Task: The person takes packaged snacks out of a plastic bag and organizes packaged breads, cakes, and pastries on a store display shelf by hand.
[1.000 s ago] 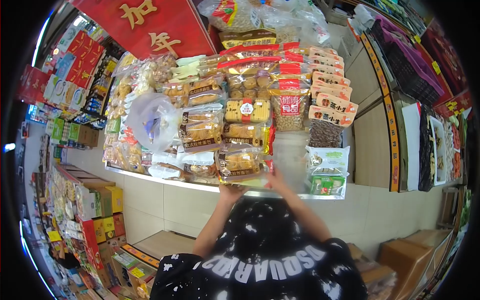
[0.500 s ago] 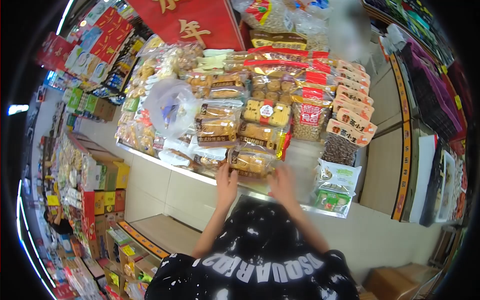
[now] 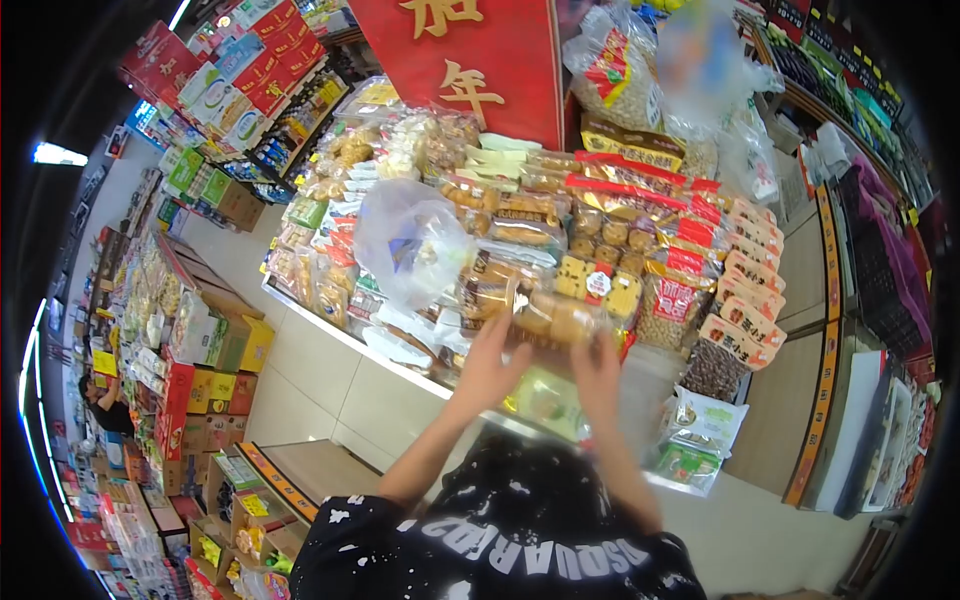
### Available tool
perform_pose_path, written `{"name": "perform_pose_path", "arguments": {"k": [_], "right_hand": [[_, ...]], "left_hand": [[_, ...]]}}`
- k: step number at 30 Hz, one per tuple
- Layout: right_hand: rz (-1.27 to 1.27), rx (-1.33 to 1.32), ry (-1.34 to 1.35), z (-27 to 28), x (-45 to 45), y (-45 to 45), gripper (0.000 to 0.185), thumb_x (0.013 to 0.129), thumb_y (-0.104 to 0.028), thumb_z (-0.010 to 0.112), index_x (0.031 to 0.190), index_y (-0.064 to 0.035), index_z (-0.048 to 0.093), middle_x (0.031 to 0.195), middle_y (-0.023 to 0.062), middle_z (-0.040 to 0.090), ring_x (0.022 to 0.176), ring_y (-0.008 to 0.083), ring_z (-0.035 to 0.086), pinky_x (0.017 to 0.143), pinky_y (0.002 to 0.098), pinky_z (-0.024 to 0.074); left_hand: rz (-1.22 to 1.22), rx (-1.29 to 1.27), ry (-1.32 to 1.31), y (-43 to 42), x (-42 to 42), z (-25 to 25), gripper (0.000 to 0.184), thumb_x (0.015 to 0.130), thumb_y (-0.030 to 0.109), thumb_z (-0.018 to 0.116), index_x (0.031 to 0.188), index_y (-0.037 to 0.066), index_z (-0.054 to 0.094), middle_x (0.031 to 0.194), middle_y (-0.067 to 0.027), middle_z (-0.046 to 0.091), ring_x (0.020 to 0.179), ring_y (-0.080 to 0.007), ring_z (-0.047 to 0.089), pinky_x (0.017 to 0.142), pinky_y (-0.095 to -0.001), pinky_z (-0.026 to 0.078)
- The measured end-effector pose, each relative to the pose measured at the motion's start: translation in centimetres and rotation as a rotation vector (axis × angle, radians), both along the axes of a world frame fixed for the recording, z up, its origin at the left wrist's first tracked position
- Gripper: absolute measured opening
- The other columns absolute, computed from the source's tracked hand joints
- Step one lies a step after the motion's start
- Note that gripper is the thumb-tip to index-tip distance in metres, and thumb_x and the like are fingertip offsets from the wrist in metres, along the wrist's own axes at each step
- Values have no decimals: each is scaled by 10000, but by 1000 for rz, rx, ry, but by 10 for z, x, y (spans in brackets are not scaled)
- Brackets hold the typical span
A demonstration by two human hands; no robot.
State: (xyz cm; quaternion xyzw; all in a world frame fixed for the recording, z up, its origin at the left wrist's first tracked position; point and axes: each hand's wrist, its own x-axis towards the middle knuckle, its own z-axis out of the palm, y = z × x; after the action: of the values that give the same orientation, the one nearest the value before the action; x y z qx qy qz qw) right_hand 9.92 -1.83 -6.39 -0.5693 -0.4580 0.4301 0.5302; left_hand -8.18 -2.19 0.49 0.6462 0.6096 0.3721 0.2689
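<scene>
A clear-wrapped pack of bread (image 3: 560, 318) with a brown label is held between my two hands, tilted and slightly blurred. My left hand (image 3: 490, 362) grips its left end, thumb towards me. On its right end is my right hand (image 3: 600, 372), fingers closed round the edge. Another bread pack (image 3: 490, 287) lies just beyond my left hand. A pale green and yellow package (image 3: 545, 400) shows on the display below my wrists. Past the held pack is a tray of yellow biscuits (image 3: 598, 286) with a red band.
A translucent plastic bag (image 3: 412, 243) rests on the packs at the left. Bags of nuts (image 3: 668, 305) and orange-topped packs (image 3: 742, 340) stand at the right. The display's metal edge (image 3: 400, 375) runs before me. A red sign (image 3: 465, 70) rises behind.
The bread pack at the front edge has been lifted and moved away from me. The green and yellow package beneath is now exposed. My view has shifted, so the display sits farther right and lower.
</scene>
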Motion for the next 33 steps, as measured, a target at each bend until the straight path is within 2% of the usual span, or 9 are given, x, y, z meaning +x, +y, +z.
{"name": "perform_pose_path", "arguments": {"k": [6,11,13,16,21,23,26,30,33], "right_hand": [[51,-60,197,17,-82,124,529,887,-276,629,1279,50,486,1193,168,577,1103,234,555,944,320,433],[31,-98,201,-19,-97,159,484,879,-234,627,1265,32,505,1208,163,581,1101,224,560,942,329,434],[-134,-58,55,-23,-81,137,442,877,-193,617,1246,28,513,1209,148,579,1079,215,569,937,329,437],[-341,71,27,-47,-50,71,410,869,-116,603,1247,9,507,1203,126,572,1054,206,567,932,334,441],[-94,9,-15,-28,-82,31,462,862,-152,623,1260,31,474,1234,168,531,1156,268,502,974,371,414],[43,-74,-673,-24,-99,36,565,864,-258,640,1300,32,429,1300,224,469,1209,362,462,1013,404,377],[-20,24,-450,-25,-123,49,659,860,-333,638,1346,26,375,1307,262,449,1235,439,412,1036,427,348],[29,-68,-134,-9,-132,72,729,855,-291,658,1397,24,286,1300,235,491,1232,340,464,1022,384,360],[37,-134,-66,-15,-128,91,768,837,-283,685,1393,48,271,1295,222,503,1207,284,491,1007,354,372]], "left_hand": [[-47,0,-73,135,-88,20,528,859,241,591,1294,-34,469,1157,-248,568,1002,-360,581,877,-378,463],[29,-8,-160,207,-129,-30,517,874,243,568,1306,-20,460,1203,-238,541,1019,-352,575,910,-390,442],[-2,283,0,168,-127,-13,502,874,209,567,1306,-20,451,1225,-233,521,1090,-349,535,960,-390,406],[-52,188,-131,94,-130,-19,478,872,169,573,1284,-42,450,1250,-233,500,1171,-378,475,1016,-422,355],[-185,2,63,57,-119,-89,728,863,311,609,1383,-85,288,1371,-326,353,1277,-450,348,1075,-495,261],[-222,21,202,62,-116,-97,840,841,379,631,1395,-111,233,1390,-357,299,1294,-495,289,1082,-545,211],[-193,69,125,74,-117,-99,848,837,373,636,1399,-111,224,1398,-348,295,1316,-469,278,1084,-547,202],[-122,15,225,98,-122,-78,838,841,347,638,1398,-117,219,1359,-350,354,1281,-448,355,1064,-511,268],[-115,4,-150,121,-119,-93,791,846,305,641,1381,-123,246,1224,-306,512,1106,-423,539,953,-412,421]]}}
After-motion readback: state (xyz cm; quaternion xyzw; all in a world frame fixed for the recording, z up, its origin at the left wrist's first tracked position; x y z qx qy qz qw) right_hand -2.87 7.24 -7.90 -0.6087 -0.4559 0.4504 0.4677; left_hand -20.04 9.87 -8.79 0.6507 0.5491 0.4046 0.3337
